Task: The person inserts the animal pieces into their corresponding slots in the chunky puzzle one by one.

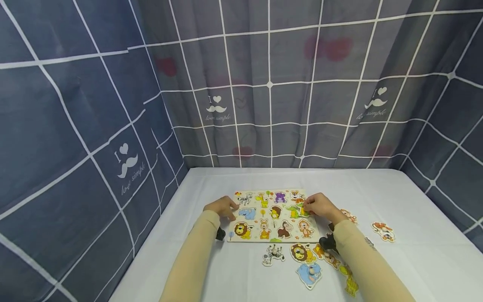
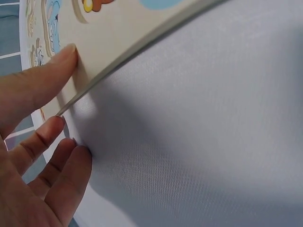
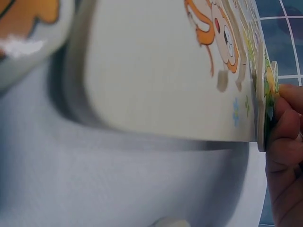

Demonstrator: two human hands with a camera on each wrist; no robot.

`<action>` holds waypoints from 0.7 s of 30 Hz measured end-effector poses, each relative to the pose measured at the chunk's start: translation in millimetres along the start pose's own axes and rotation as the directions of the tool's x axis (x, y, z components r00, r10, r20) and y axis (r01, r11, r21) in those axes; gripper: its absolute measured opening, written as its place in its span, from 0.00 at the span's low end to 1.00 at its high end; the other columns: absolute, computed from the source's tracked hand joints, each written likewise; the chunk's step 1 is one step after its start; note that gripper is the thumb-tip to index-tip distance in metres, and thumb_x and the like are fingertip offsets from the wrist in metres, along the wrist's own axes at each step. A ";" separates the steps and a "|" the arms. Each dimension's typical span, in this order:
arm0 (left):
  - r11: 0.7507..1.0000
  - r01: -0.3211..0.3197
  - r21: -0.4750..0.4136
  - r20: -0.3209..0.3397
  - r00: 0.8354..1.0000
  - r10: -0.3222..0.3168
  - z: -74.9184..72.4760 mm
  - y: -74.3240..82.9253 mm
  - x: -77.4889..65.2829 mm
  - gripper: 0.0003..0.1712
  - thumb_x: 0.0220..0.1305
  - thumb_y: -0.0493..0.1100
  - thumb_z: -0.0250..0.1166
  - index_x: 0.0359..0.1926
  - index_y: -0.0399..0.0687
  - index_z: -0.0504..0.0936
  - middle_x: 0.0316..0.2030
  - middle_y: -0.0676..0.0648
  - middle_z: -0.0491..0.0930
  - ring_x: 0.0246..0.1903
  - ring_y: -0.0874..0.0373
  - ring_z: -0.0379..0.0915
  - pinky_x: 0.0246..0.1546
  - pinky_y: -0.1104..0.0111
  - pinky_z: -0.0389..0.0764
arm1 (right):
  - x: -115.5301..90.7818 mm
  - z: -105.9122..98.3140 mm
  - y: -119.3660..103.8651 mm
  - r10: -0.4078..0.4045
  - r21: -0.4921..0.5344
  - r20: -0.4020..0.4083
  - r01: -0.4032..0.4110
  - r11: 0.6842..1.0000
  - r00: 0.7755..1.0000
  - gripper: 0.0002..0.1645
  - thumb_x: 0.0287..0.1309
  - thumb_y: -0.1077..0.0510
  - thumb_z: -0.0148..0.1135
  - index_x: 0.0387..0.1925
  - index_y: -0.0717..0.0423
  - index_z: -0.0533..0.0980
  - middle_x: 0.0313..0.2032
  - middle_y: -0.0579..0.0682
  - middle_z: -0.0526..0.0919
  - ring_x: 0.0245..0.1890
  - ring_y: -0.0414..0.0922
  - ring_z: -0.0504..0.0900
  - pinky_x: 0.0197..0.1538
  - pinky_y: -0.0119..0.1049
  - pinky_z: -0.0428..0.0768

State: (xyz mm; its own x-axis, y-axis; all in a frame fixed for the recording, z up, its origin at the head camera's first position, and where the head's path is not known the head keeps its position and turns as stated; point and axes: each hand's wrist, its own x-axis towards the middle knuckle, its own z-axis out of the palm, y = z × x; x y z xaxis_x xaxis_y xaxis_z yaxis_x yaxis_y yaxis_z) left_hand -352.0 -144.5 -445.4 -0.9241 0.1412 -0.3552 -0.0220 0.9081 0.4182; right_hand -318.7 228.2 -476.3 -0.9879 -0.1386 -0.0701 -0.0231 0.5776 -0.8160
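Observation:
A pale animal puzzle board (image 1: 254, 240) lies on the white table, with pictures of a zebra, giraffe, elephant, lion and others. My left hand (image 1: 222, 206) holds its left edge. In the left wrist view the thumb (image 2: 59, 66) presses on top of the board while a fingertip meets the edge from the side. At the board's right side, my right hand (image 1: 320, 205) pinches a green crocodile piece (image 1: 303, 211) from above. That piece overlaps the printed crocodile (image 1: 292, 211). Seen from the right wrist, the crocodile piece (image 3: 266, 90) stands at the board's edge, fingers at its knob.
Loose pieces lie in front of the board: a zebra (image 1: 273, 254), a lion (image 1: 300, 253), a blue elephant (image 1: 309, 274) and a yellow giraffe (image 1: 351, 285). An orange-and-white piece (image 1: 383, 232) lies farther right. Others are partly hidden by the right arm. Grid-patterned curtains (image 1: 249, 105) surround the table.

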 end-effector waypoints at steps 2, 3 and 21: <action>1.000 0.007 -0.016 -0.003 1.000 -0.007 -0.3 0.6 0.3 0.34 0.49 0.43 0.80 0.60 0.57 0.82 0.63 0.45 0.76 0.58 0.49 0.73 0.63 0.50 0.73 | 1.6 -0.5 -0.4 0.011 0.001 0.000 -0.011 1.000 1.000 0.07 0.58 0.68 0.62 0.36 0.69 0.83 0.24 0.48 0.82 0.24 0.41 0.75 0.29 0.33 0.75; 1.000 0.010 -0.022 -0.002 1.000 -0.010 -0.3 0.9 0.4 0.34 0.48 0.43 0.80 0.59 0.57 0.83 0.62 0.45 0.76 0.57 0.49 0.73 0.63 0.51 0.73 | 2.1 -0.5 -0.4 0.015 0.002 0.000 -0.015 1.000 1.000 0.07 0.58 0.68 0.62 0.37 0.69 0.83 0.24 0.48 0.82 0.24 0.41 0.75 0.29 0.33 0.75; 0.999 -0.029 0.017 -0.002 1.000 0.029 -1.3 0.7 -1.9 0.33 0.50 0.43 0.79 0.60 0.56 0.82 0.65 0.45 0.75 0.65 0.45 0.70 0.67 0.50 0.70 | 3.4 2.3 -3.5 -0.003 0.026 0.007 0.003 1.000 1.000 0.07 0.56 0.69 0.62 0.36 0.69 0.82 0.23 0.48 0.80 0.23 0.40 0.75 0.28 0.31 0.76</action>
State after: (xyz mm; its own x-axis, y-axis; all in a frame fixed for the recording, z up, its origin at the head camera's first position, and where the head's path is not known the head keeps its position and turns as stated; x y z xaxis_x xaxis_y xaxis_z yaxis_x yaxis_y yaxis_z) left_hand -350.7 -144.6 -443.4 -0.9252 0.1662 -0.3412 0.0108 0.9102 0.4140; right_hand -321.5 223.9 -474.9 -0.9867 -0.1458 -0.0715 -0.0220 0.5562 -0.8307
